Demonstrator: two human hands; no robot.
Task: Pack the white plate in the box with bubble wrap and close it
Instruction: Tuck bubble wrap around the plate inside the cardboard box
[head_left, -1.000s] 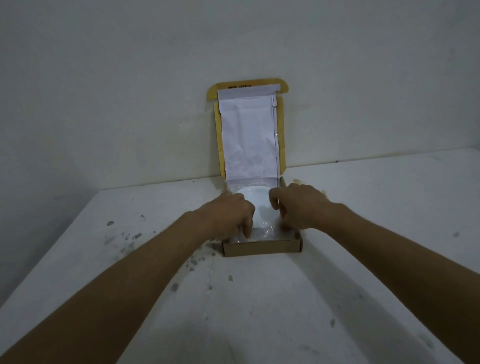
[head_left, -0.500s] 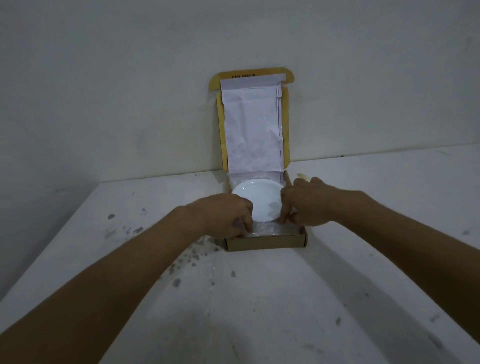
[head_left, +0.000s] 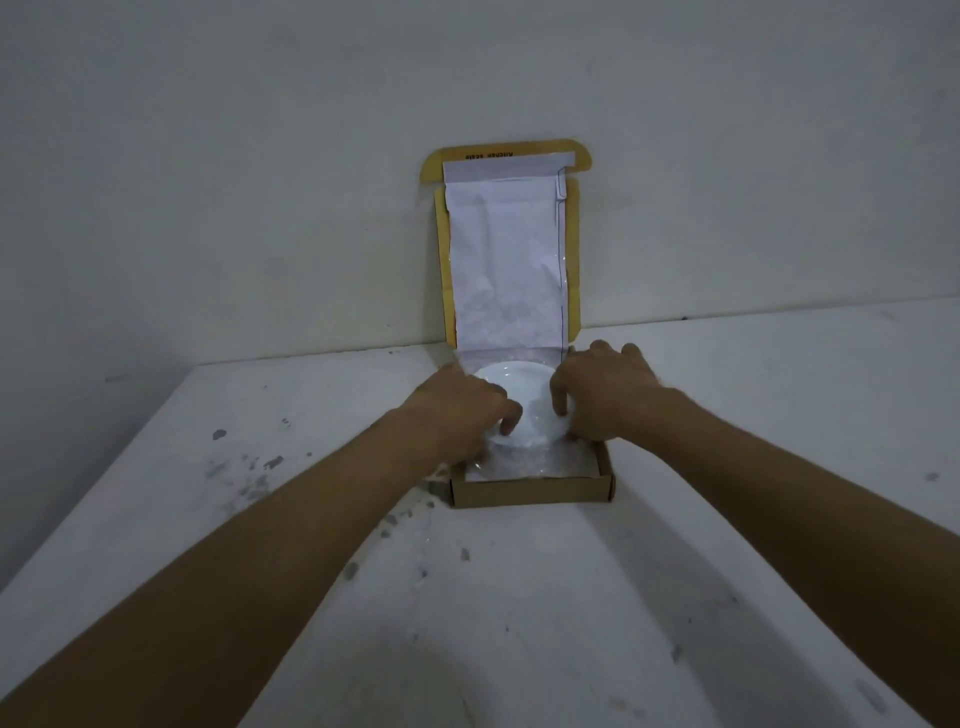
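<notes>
**Plate seated, wrap loose, lid yet to come down**

The left hand's fingers (head_left: 506, 415) curl down onto the near-left part of the white plate (head_left: 519, 387), and the right hand's fingers (head_left: 558, 397) press its right rim; neither set closes round anything, so both look like flat, pushing contacts rather than grips. Whether any fingertip pinches the bubble wrap (head_left: 530, 465) I cannot tell. The left hand (head_left: 457, 415) covers the box's left wall; the right hand (head_left: 605, 397) lies over its right wall.

The plate lies inside the box (head_left: 530, 491), toward its far side, on the clear wrap, which shows crumpled along the near wall. The lid (head_left: 506, 249) stands upright against the wall (head_left: 260, 182) at the desk's (head_left: 519, 597) far edge, lined with white paper.

Risks, as I judge them: no wrap appears over the plate's top, so shutting the lid now would leave its face unprotected. Uneven pressure on one rim could tip the plate or slide it against the cardboard. Bunched wrap at the near wall may stop the lid's flap tucking in. The lid could also fall forward onto the knuckles.
</notes>
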